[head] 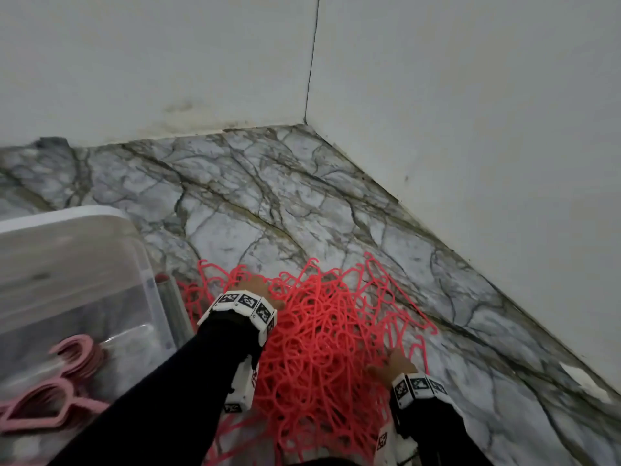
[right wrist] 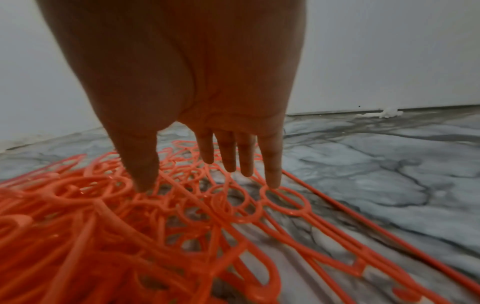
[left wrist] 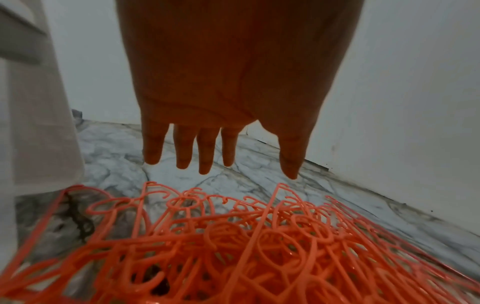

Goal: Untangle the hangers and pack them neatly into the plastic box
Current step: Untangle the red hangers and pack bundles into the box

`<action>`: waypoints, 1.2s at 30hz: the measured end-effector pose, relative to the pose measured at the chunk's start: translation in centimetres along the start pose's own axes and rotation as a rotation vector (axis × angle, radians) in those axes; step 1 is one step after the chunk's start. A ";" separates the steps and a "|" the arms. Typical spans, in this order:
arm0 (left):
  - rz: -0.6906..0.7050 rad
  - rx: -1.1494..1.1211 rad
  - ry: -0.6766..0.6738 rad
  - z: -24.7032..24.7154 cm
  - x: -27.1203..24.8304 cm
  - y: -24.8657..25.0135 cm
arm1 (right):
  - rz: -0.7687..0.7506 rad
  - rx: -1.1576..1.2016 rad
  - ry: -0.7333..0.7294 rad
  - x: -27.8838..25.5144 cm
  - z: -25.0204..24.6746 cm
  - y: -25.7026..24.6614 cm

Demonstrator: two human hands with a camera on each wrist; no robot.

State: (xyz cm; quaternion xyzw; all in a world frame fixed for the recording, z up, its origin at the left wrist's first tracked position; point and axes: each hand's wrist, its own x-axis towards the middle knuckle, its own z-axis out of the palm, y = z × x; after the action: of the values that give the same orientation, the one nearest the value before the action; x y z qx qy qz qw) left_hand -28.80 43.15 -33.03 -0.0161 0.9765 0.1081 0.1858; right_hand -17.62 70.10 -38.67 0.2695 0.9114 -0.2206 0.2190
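Observation:
A tangled heap of coral-red plastic hangers point(head: 322, 334) lies on the marble floor point(head: 268, 203). My left hand point(head: 253, 285) hovers over the heap's far left part, fingers point(left wrist: 205, 150) straight and spread, holding nothing. My right hand point(head: 393, 364) is at the heap's right side, fingers straight; its thumb and little finger point(right wrist: 272, 164) touch hangers point(right wrist: 182, 205). The clear plastic box point(head: 144, 264) stands at the left, with several pale pink hangers point(head: 67, 381) stacked inside. The same heap point(left wrist: 233, 246) fills the lower half of the left wrist view.
Two white walls meet in a corner point(head: 305, 119) behind the heap. A grey and red cylinder point(head: 171, 307) lies between the box and the hangers. Bare marble floor stretches beyond and to the right of the pile.

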 end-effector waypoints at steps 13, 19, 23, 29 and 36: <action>-0.233 0.000 -0.135 7.7 -0.7 -2.2 | -0.052 0.150 0.241 2.1 0.9 0.1; -0.292 0.062 -0.057 7.7 -1.2 -1.2 | -0.210 0.243 0.417 1.2 -2.6 -2.6; -0.267 0.032 -0.034 8.4 -1.6 -0.6 | -0.432 0.277 0.343 -0.5 -3.0 -6.7; -0.226 -0.028 0.077 8.3 -2.6 -0.4 | -0.657 0.160 0.073 -3.5 1.2 -10.7; -0.407 -0.199 0.181 6.1 -1.6 -1.6 | -0.164 0.255 0.344 0.2 -1.7 -4.2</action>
State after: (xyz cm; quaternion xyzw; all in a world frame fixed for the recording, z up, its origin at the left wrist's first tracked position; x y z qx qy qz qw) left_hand -25.02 42.91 -38.28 -0.2402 0.9504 0.1621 0.1129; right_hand -20.68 67.88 -36.23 0.2538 0.9189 -0.3020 0.0059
